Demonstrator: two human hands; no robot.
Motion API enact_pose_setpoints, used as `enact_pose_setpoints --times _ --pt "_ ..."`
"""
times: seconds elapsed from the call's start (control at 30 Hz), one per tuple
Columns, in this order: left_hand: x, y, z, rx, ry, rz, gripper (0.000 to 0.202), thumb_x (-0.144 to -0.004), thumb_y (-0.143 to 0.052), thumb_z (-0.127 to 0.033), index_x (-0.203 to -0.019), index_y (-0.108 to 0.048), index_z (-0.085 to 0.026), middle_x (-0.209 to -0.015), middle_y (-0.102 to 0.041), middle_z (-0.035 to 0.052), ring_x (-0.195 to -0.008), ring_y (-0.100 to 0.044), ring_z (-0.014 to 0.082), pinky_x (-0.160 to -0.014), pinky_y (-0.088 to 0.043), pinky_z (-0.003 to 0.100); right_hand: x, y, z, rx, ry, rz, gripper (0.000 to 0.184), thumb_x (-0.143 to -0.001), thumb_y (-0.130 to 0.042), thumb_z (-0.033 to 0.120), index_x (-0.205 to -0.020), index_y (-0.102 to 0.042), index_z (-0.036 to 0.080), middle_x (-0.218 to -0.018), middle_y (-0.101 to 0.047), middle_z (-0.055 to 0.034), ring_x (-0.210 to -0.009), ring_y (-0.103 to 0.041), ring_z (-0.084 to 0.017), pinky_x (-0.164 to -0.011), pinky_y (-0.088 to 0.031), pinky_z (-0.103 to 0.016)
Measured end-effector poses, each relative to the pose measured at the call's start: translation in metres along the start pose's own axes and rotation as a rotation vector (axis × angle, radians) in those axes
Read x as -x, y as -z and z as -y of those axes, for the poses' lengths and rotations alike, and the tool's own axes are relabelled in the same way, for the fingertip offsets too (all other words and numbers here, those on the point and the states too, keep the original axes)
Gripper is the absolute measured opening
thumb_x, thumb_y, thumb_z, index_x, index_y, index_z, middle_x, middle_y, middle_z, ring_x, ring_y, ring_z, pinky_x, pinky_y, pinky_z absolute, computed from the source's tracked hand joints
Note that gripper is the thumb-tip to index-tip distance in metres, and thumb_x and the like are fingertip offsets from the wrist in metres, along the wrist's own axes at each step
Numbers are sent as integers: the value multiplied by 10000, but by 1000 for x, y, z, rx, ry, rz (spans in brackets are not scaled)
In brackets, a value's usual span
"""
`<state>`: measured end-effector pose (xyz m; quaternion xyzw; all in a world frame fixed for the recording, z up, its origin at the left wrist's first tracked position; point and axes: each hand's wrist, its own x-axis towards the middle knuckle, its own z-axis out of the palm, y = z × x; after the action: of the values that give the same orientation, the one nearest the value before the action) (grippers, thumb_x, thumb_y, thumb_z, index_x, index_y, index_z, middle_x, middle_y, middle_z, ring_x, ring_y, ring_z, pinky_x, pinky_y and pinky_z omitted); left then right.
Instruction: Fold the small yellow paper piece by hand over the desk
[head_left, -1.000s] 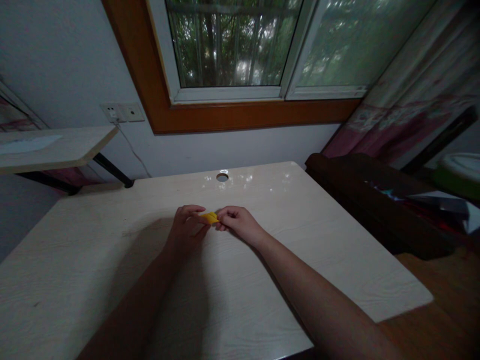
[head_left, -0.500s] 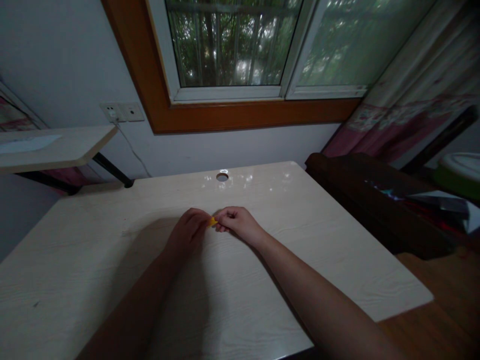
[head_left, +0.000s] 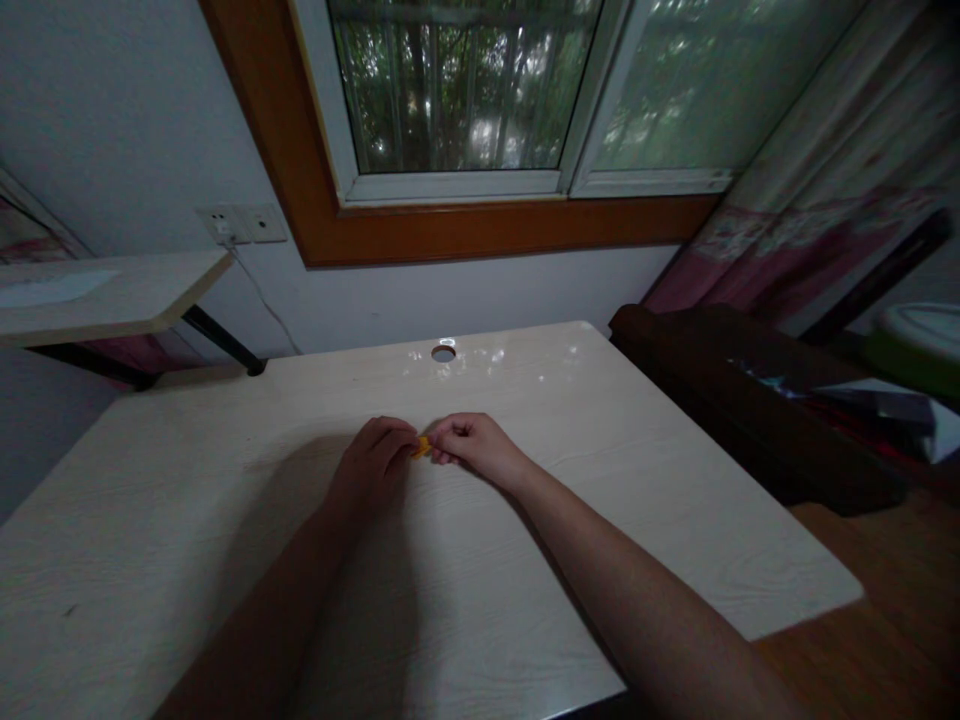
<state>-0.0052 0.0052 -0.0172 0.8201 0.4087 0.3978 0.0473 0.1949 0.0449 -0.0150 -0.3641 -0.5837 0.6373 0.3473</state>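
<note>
Between my two hands, just over the pale wood-grain table [head_left: 525, 560], is a small yellow-orange piece [head_left: 422, 447]. It is too small and too covered by fingers for me to tell its kind. My left hand [head_left: 379, 455] pinches its left end, fingers bent and thumb side hidden in shadow. On the other side, my right hand [head_left: 472, 440] has its right end between thumb and forefinger, with the remaining fingers curled in. Both hands rest low, near or against the tabletop.
A round cable hole [head_left: 443, 354] lies near the table's back edge. At left, a raised shelf [head_left: 112, 300] stands on black legs. A wall socket [head_left: 240, 224] has a white cord plugged in. Dark wooden furniture [head_left: 720, 400] adjoins the right side, below a curtain [head_left: 795, 210].
The yellow-orange piece has shifted slightly and shows a little differently between the fingers. My left hand has moved a touch to the left; my right hand is almost still.
</note>
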Motion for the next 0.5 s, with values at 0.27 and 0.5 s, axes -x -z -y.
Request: enact_pose_setpoints --times 0.27,0.5 --pt "1 -1 0 140 88 -32 132 -948 -474 -148 -997 -581 -206 -996 -605 57 -936 -591 163 -833 -514 315 1 -1 2 -26 34 0 200 -772 -679 322 -817 -687 127 -694 -693 -40 -589 -600 -103 -596 -472 -233" --pt "0 -1 -1 174 139 -43 94 -945 -492 -180 -973 -579 -200 -1002 -593 56 -949 -582 162 -830 -518 315 1 -2 -5 17 108 -10 200 -820 -654 336 -866 -670 142 -726 -691 -36 -614 -622 -108 -622 -485 -239"
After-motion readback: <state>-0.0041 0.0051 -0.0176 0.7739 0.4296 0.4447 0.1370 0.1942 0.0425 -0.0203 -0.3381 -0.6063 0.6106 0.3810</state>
